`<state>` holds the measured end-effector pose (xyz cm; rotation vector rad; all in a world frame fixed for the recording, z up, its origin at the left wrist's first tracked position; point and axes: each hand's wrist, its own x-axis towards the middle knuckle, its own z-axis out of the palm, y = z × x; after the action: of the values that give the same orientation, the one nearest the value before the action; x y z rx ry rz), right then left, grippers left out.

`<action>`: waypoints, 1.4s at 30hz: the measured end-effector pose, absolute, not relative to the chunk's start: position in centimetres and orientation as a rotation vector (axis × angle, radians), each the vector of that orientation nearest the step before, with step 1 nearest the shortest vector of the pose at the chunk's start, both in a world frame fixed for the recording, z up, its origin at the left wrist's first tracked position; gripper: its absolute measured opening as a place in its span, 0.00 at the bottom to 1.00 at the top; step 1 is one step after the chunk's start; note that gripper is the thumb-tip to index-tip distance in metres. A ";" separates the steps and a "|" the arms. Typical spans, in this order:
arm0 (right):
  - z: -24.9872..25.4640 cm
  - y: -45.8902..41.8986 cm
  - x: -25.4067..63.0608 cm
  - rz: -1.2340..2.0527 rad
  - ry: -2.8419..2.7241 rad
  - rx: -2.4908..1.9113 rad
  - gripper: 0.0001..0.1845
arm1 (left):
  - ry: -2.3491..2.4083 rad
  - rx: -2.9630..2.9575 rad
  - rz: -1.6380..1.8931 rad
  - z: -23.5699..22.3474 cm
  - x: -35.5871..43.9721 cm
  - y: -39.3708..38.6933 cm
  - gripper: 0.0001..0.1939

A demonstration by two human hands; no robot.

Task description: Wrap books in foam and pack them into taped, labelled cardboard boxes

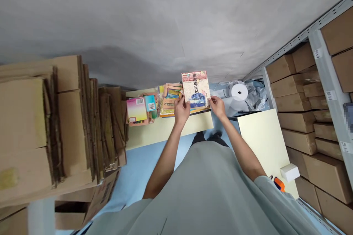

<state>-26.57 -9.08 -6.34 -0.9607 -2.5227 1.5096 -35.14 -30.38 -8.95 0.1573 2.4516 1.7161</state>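
A book (195, 87) with a cream cover, dark vertical characters and a blue drawing is held up between my two hands. My left hand (182, 111) is closed on its lower left edge, while my right hand (217, 105) pinches the lower right corner. Beneath and left of it, more books (172, 99), some in clear wrapping, lie on the pale yellow table (168, 132). Further left is a pink and yellow book (136, 109) with a barcode, beside a blue one (150, 103).
Stacked flattened cardboard (73, 125) stands at the left. Right of the book is a white roll (239, 92) among clear plastic. A second pale table (264, 143) carries a small white box (289, 172) and an orange tool (279, 184). Shelves of cardboard boxes (295, 121) line the right.
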 end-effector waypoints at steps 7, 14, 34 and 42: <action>-4.3 -9.2 -26.2 1.390 -2.589 -0.924 0.25 | 2.554 0.193 1.603 -8.2 -33.2 -29.7 0.27; -3.9 -9.7 -25.4 1.448 -2.555 -0.856 0.25 | 2.532 0.200 1.598 -7.9 -33.2 -30.5 0.26; -5.2 -10.7 -24.4 1.618 -2.354 -0.964 0.37 | 2.458 0.187 1.617 -6.6 -32.9 -31.8 0.21; -3.7 -11.6 -24.6 1.491 -2.392 -1.021 0.42 | 2.452 0.264 1.570 -7.2 -33.2 -32.3 0.21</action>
<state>-24.63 -11.57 -3.72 -1.0213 -2.3916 1.4909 -33.22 -32.33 -7.19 0.2640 2.4520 1.5702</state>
